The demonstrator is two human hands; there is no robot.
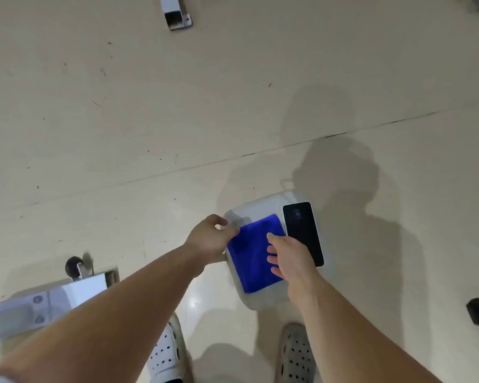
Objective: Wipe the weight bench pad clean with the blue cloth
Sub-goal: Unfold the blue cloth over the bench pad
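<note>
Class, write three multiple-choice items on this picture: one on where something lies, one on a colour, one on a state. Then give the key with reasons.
1. Where does the phone lie?
A. On the floor
B. On the white stool, beside the cloth
C. Under the cloth

2. What colour is the cloth?
A. Blue
B. Red
C. Green

3. What is the left hand doing?
A. Hanging free
B. Holding the phone
C. Pinching the cloth's edge

Key: B, it rests right of the cloth; A, plainly blue; C, fingers close on its left edge while the right hand lies over it.

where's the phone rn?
Head view, lower right: phone lies on the white stool, right of the blue cloth, by the right hand.
</note>
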